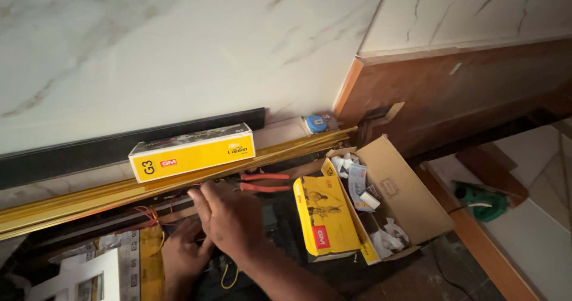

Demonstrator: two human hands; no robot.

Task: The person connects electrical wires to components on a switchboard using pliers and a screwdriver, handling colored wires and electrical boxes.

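My right hand (229,217) reaches forward in the lower middle, fingers curled over dark parts and wires just below the gold metal strips (77,201). Whether it grips anything is hidden. My left hand (183,254) lies lower and to the left, partly under the right one, fingers bent toward red wires (149,214); what it holds is hidden. Red-handled pliers (262,182) lie just beyond my right fingertips. A long yellow box (190,153) rests on the strips above my hands.
An open yellow carton (325,217) with white small parts (357,182) stands right of my hands. A blue tape measure (316,123) sits by the marble wall. A green power tool (485,201) lies far right on the floor. White plates (83,274) lie lower left.
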